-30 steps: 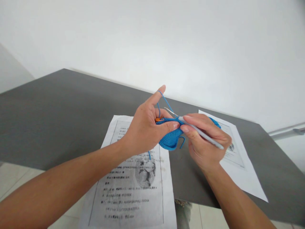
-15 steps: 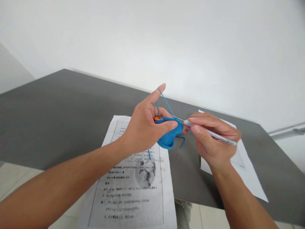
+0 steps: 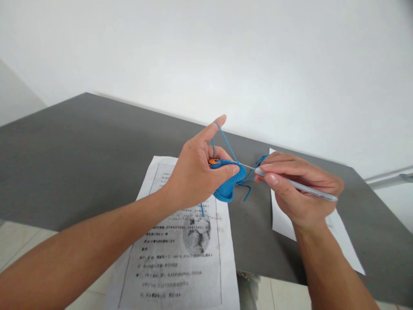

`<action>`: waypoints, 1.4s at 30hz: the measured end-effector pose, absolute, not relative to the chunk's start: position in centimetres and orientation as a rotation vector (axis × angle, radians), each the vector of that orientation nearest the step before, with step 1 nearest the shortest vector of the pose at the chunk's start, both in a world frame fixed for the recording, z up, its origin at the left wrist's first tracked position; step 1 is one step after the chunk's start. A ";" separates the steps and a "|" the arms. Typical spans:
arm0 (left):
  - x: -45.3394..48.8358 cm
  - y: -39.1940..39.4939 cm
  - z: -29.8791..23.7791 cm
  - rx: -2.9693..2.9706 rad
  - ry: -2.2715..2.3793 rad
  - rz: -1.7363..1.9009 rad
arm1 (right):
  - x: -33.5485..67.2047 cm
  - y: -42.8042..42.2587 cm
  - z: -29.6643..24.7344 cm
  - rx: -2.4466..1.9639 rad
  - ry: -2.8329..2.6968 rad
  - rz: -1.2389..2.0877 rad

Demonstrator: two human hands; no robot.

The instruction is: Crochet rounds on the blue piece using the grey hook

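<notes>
Between thumb and fingers, my left hand (image 3: pixel 200 170) pinches a blue crochet piece (image 3: pixel 227 189) with a curved, cupped shape. Its index finger points up, and blue yarn (image 3: pixel 227 140) loops over it down to the top edge of the piece. An orange stitch marker (image 3: pixel 214 162) is clipped on that edge near my left fingers. My right hand (image 3: pixel 300 185) holds a crochet hook (image 3: pixel 298 186) by its pale grey handle, pen-fashion. The thin metal shaft reaches left to the top edge of the piece; its tip is too small to make out. A short yarn tail (image 3: pixel 248 193) hangs beside the piece.
A printed sheet (image 3: pixel 180 275) with text and a dark oval picture lies under my left hand, over the front edge of the grey table (image 3: pixel 80 159). Another white sheet (image 3: pixel 342 245) lies beneath my right hand. Behind the table stands a white wall (image 3: pixel 206 56).
My right hand has moved right and slightly down with the hook, away from the piece. More blue yarn now shows between the hands. My left hand has barely shifted.
</notes>
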State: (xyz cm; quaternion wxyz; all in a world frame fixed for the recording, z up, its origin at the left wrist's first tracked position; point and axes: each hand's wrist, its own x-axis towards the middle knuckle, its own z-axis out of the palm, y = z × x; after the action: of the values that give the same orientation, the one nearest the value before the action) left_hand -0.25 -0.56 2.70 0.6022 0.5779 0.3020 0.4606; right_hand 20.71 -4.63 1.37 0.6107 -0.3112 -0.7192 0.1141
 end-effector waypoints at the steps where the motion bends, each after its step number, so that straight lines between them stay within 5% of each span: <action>1: -0.3 -0.5 2.6 1.339 0.700 1.068 | 20.8 -4.6 1.4 -0.725 -1.665 0.251; 42: -0.2 -0.5 1.5 1.714 0.904 1.328 | 18.4 -6.0 1.2 -0.913 -1.738 -0.177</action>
State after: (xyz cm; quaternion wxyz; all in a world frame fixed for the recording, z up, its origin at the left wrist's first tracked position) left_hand -0.24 -0.50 1.54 0.3861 0.6731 0.3549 0.5214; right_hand 18.44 -6.03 1.21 0.5522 -0.3860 -0.7351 -0.0750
